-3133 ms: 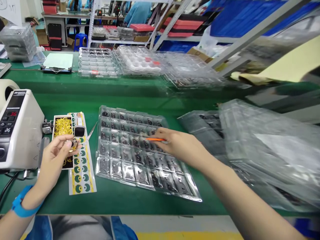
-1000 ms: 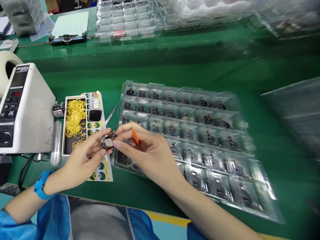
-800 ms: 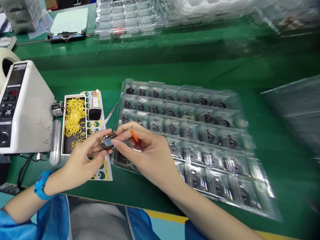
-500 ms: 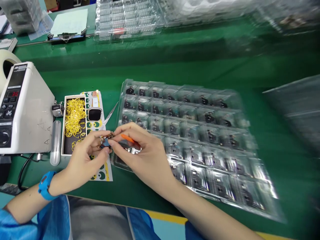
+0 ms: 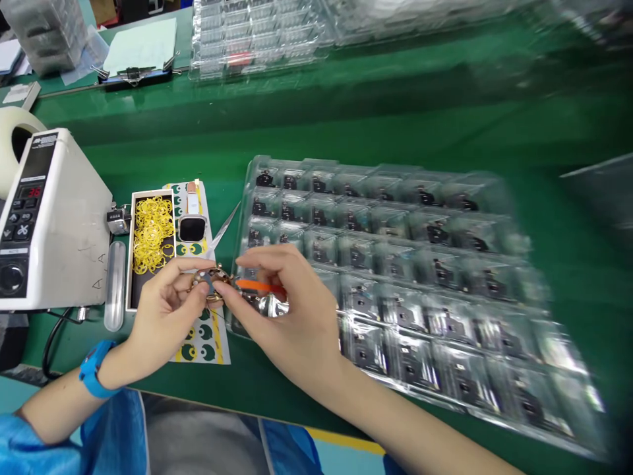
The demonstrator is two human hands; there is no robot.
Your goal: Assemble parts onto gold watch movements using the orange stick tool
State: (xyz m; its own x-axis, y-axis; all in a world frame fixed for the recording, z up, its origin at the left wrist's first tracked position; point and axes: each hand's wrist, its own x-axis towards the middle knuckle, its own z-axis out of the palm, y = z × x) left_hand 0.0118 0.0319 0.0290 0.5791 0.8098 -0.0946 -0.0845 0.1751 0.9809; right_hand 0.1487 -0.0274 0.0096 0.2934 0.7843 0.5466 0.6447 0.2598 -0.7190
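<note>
Above the sticker sheet, my left hand [image 5: 165, 310] is closed, pinching a small round copper-coloured watch case [image 5: 213, 298] between thumb and fingers. A blue-grey piece shows inside the case; its details are too small to make out. My right hand [image 5: 301, 316] has its thumb pressed on the case, while the index finger is lifted off it. Tucked in the curled fingers of that hand is a slim orange stick [image 5: 257, 285], its ends partly hidden. Just beyond the hands lies a pointed silver tool [image 5: 225, 227].
To the right spreads a clear plastic tray [image 5: 499, 178] of small black parts. On the left stand a box [image 5: 131, 264] of yellow rings, a smartwatch [image 5: 192, 227] on a sticker sheet [image 5: 205, 353], a counter [image 5: 117, 219] and a white machine [image 5: 74, 218]. A clipboard [image 5: 141, 49] lies behind.
My right index finger has lifted away from the watch case, and the orange stick now lies flatter. More of the copper-coloured rim shows. The whole view has shifted slightly.
</note>
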